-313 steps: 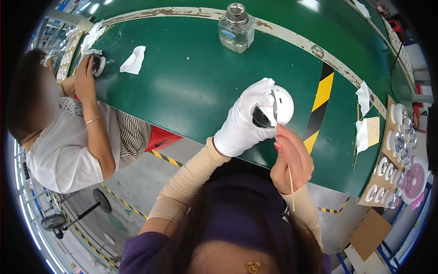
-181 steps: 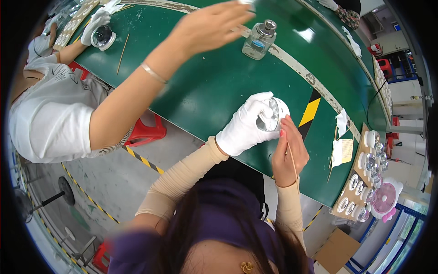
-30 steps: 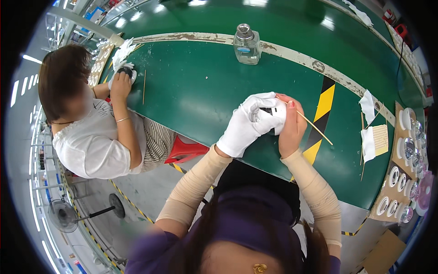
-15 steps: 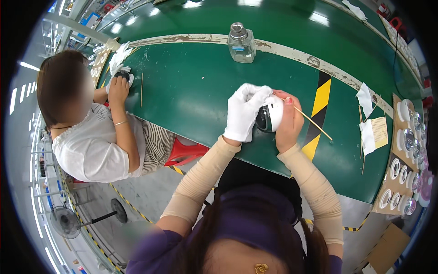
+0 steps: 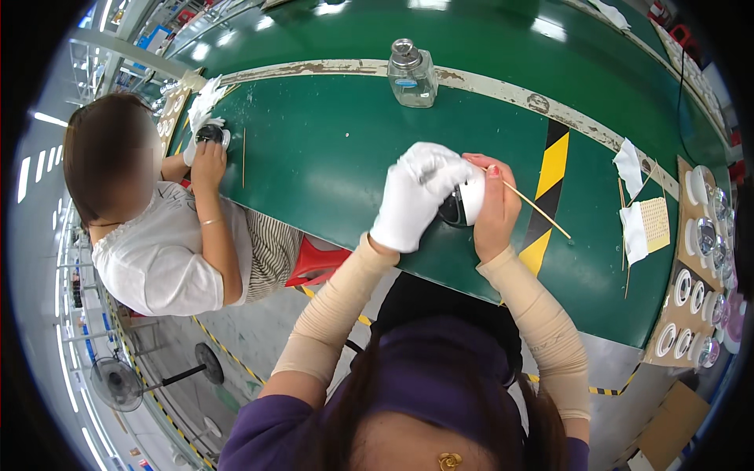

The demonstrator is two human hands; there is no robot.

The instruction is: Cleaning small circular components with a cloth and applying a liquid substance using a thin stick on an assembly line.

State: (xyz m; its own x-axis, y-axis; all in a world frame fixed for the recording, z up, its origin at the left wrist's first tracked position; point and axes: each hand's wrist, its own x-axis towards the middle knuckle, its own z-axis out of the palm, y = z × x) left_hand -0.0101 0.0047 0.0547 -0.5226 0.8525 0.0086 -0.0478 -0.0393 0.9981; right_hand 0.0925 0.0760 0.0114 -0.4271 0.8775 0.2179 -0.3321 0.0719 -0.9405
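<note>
The green counter [image 5: 330, 165] runs out ahead of both hands, its black-and-yellow hazard stripe [image 5: 547, 188] just to the right of them. Off to the left, well apart, a co-worker [image 5: 157, 235] bends over a small dark part. A glass bottle [image 5: 411, 74] stands farther out, beyond the hands.

The left hand [image 5: 414, 195], in a white glove, wraps its fingers over the top of a small round white part with a dark face [image 5: 462, 206], which sits between the two hands just above the counter's near edge. The bare right hand [image 5: 493, 206] cups the part from the other side and pinches a thin wooden stick [image 5: 536, 208] that juts to the right.

The step looks like cleaning or wiping the part; next the stick's tip would need steadying against its dark face.
</note>
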